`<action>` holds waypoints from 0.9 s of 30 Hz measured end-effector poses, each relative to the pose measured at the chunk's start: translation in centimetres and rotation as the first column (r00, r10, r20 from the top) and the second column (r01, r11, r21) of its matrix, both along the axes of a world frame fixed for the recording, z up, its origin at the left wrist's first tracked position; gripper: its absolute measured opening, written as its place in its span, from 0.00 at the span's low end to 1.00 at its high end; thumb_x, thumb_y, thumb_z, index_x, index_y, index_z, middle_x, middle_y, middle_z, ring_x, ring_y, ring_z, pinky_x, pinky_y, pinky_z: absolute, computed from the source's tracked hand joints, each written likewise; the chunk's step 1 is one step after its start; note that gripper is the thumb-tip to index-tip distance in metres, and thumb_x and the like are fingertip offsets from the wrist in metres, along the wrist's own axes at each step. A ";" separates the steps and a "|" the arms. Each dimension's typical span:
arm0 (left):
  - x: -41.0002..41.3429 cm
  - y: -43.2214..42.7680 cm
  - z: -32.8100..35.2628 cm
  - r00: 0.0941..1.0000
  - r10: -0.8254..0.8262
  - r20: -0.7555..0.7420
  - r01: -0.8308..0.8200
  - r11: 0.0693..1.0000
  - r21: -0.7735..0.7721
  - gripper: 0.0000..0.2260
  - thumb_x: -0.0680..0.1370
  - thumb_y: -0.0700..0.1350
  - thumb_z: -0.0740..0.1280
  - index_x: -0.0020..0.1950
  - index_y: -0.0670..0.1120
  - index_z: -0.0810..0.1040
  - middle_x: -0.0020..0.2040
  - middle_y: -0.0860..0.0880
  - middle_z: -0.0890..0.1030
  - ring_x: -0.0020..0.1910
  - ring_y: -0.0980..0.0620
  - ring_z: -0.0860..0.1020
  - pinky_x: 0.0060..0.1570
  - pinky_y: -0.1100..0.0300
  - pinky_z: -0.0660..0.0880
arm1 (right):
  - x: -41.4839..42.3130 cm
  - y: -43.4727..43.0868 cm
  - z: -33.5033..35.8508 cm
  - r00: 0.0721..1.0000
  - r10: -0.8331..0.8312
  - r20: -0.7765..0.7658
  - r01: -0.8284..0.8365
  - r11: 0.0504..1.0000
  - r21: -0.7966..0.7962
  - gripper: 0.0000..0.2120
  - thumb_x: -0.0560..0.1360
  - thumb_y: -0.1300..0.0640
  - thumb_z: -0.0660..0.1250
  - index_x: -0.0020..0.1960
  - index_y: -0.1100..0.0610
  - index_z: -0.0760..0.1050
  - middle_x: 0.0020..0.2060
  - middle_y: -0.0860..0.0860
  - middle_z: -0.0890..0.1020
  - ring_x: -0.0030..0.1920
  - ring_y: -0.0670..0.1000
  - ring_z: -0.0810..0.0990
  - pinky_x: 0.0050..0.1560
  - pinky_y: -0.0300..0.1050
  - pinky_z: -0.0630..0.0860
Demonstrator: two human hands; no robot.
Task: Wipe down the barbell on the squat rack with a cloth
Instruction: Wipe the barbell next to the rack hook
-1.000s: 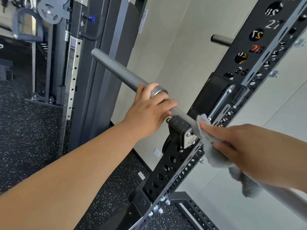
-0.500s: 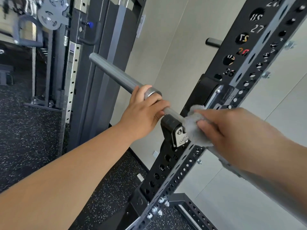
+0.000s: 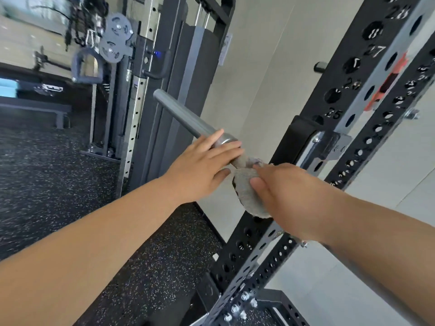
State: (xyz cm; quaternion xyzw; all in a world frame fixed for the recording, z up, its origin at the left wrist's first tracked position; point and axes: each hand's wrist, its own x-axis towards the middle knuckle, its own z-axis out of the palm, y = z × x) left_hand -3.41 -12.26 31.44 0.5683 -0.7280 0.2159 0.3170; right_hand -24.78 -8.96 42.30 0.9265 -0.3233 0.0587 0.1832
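Observation:
The grey barbell (image 3: 182,114) runs from upper left down to the right across the black squat rack upright (image 3: 348,95). My left hand (image 3: 200,168) holds the bar at its shiny collar, fingers over the top and thumb beneath. Right beside it, my right hand (image 3: 282,191) grips a grey fluffy cloth (image 3: 247,191) bunched around the bar where it meets the rack. The cloth and my right hand hide the bar hook and the shaft further right.
A cable machine with a pulley and hanging handle (image 3: 87,64) stands at the left rear. Dark speckled rubber floor (image 3: 47,172) lies below. A pale wall (image 3: 259,78) is behind the rack, and a short peg (image 3: 320,66) sticks out near the upright.
My right hand has slid the cloth leftwards along the bar, from right of the hook to right against my left hand. My left hand's fingers have loosened and straightened on the collar.

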 end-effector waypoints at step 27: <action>5.0 -5.4 1.9 0.937 -0.288 -0.200 0.282 0.958 -0.060 0.22 0.78 0.59 0.68 0.71 0.55 0.73 0.62 0.61 0.76 0.63 0.53 0.72 0.71 0.54 0.62 | 10.4 -5.5 2.2 0.879 -0.279 -0.386 0.313 0.949 0.027 0.16 0.85 0.56 0.56 0.38 0.52 0.69 0.33 0.46 0.69 0.33 0.43 0.68 0.35 0.33 0.66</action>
